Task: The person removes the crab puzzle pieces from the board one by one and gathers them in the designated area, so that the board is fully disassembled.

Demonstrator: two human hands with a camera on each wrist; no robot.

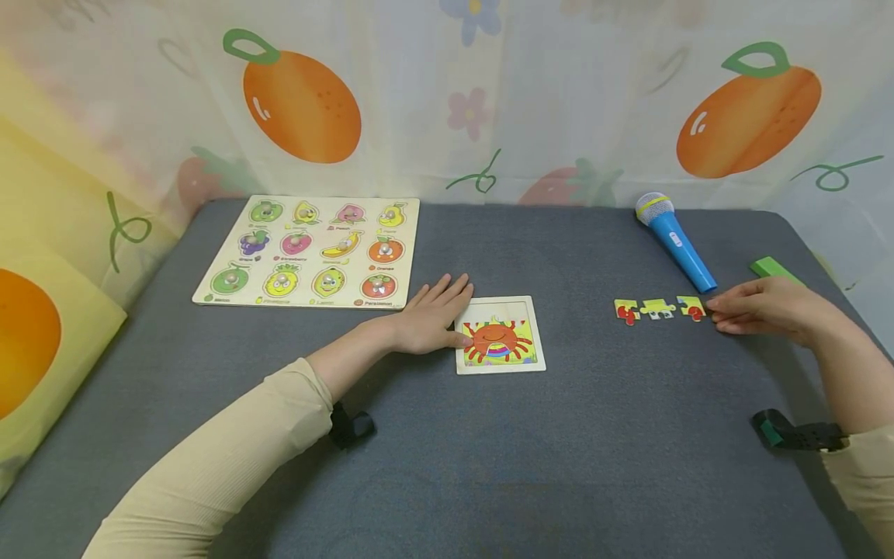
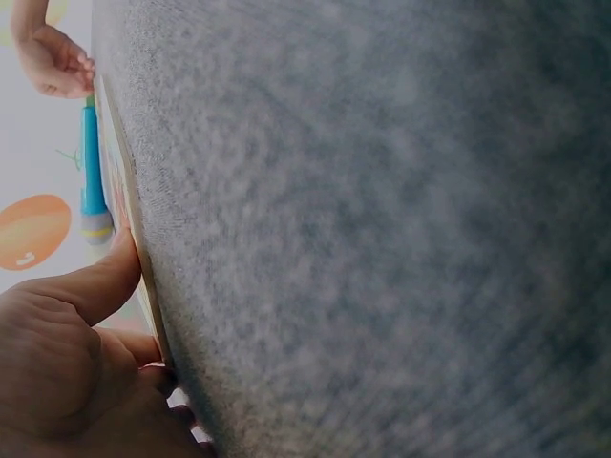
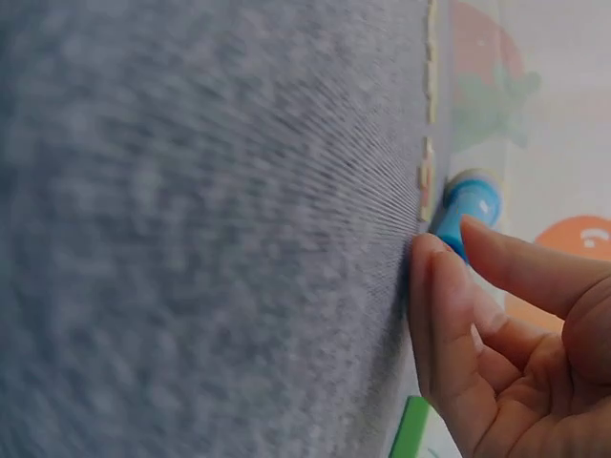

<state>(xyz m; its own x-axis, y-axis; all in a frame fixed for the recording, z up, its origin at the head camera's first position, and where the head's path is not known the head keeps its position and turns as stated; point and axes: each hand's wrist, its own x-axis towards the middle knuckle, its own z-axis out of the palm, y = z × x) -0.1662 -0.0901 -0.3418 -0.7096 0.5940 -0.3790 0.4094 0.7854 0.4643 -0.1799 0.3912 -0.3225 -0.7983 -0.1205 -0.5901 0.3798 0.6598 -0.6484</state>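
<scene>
A small crab jigsaw puzzle [image 1: 497, 343] lies flat in its pale frame [image 1: 499, 303] at mid-table, a bare strip showing above the picture. My left hand [image 1: 434, 317] spreads straight fingers over the frame's left side, its thumb [image 2: 107, 279] on the puzzle and the other fingers pointing away. On the right, three loose jigsaw pieces, a left one [image 1: 627, 310], a middle one [image 1: 658, 308] and a right one [image 1: 691, 308], form a row. My right hand [image 1: 764, 309] has its loosely bent fingertips right beside the right piece. In the right wrist view, thumb and fingers stand apart with nothing between them.
A blue toy microphone [image 1: 680, 244] lies behind the pieces, its lower end near my right fingertips. Beyond my right hand is a green block [image 1: 774, 269]. A fruit peg board [image 1: 307, 252] occupies the back left of the grey table [image 1: 447, 466]. A printed curtain [image 1: 545, 101] hangs behind.
</scene>
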